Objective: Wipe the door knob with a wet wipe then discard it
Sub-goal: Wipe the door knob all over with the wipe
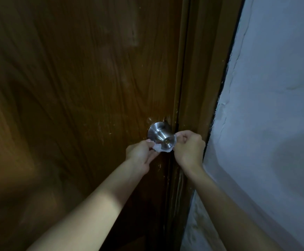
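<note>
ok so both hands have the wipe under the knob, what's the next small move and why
Probably draw the wipe back and forth, left hand and right hand pulling in turn. Each pinches one end, and the wipe loops under the metal knob, so only its underside is covered. The top and the face still show bare.

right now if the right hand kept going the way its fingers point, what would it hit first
Probably the wipe it already pinches, then the knob just behind it. The right hand points left toward the knob, though depth is hard to judge.
</note>
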